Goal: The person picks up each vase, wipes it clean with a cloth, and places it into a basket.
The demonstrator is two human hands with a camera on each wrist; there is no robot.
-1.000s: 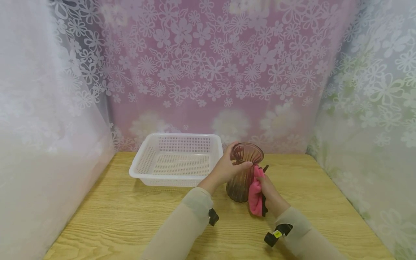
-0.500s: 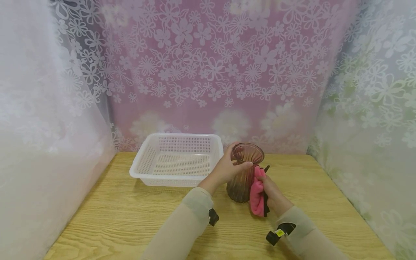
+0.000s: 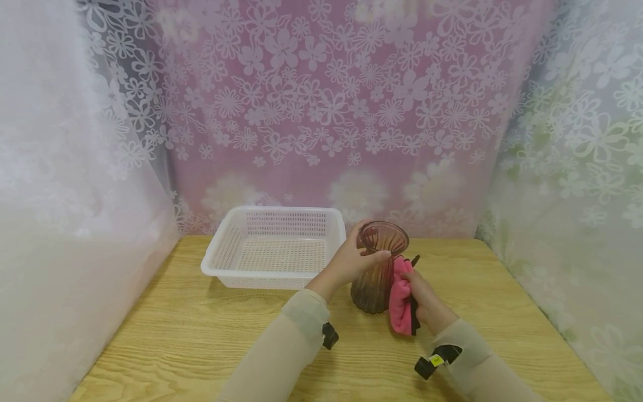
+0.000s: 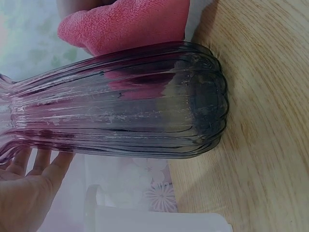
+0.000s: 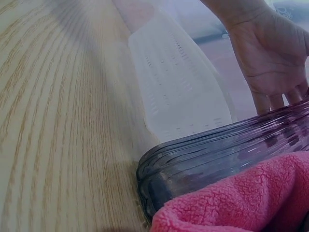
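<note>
A ribbed glass vase (image 3: pixel 372 287), purple at its flared mouth and smoky grey at the base, stands on the wooden table. My left hand (image 3: pixel 349 259) grips it around the neck, thumb in front and fingers behind. In the left wrist view those fingertips (image 4: pixel 60 164) touch the far side of the glass (image 4: pixel 145 111). My right hand (image 3: pixel 427 298) holds a folded pink cloth (image 3: pixel 400 298) with a dark edge against the vase's right side. Fluffy cloth (image 5: pixel 241 193) covers part of the glass in the right wrist view, and the right fingers are mostly hidden there.
A white plastic basket (image 3: pixel 271 274) with slotted walls stands left of the vase, close to my left forearm. Flowered curtains (image 3: pixel 321 111) hang behind the table (image 3: pixel 226 335) and along both sides. A small black camera sits on each wrist.
My right hand and the pink cloth have shifted slightly to the right along the vase. The left hand and the vase have stayed almost where they were.
</note>
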